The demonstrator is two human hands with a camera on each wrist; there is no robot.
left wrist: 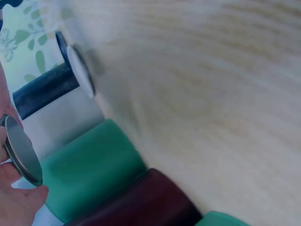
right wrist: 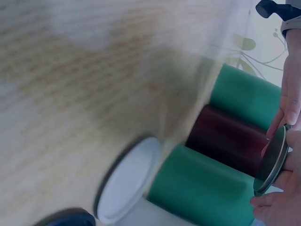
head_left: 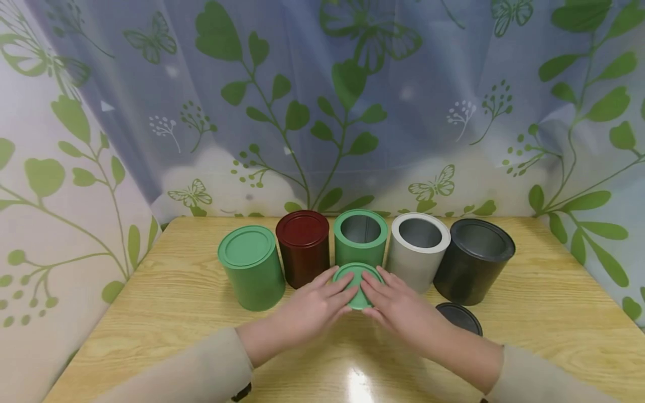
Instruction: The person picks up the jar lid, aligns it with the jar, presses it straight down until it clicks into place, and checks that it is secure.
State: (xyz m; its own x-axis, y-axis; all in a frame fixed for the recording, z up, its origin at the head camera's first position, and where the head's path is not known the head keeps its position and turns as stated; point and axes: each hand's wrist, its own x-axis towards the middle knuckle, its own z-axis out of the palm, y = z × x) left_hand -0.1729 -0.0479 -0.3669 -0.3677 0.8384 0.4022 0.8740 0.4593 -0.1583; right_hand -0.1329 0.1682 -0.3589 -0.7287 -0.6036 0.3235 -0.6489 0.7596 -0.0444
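Note:
Both hands hold a round green lid (head_left: pixel 359 291) between them, in front of the open green can (head_left: pixel 360 254). My left hand (head_left: pixel 318 302) grips its left side, fingers over the top and thumb at the near edge. From the other side my right hand (head_left: pixel 403 308) grips it the same way. The left wrist view shows the lid's grey underside (left wrist: pixel 23 148) raised off the table, close by the green can (left wrist: pixel 94 165). The right wrist view shows the lid (right wrist: pixel 273 160) tilted, with fingers at its rim.
Left of the open green can stand a dark red can (head_left: pixel 302 252) and another green can (head_left: pixel 254 280), both lidded. To its right are open white (head_left: pixel 413 263) and black (head_left: pixel 468 274) cans. A black lid (head_left: pixel 459 319) and a white lid (right wrist: pixel 129 181) lie in front of them.

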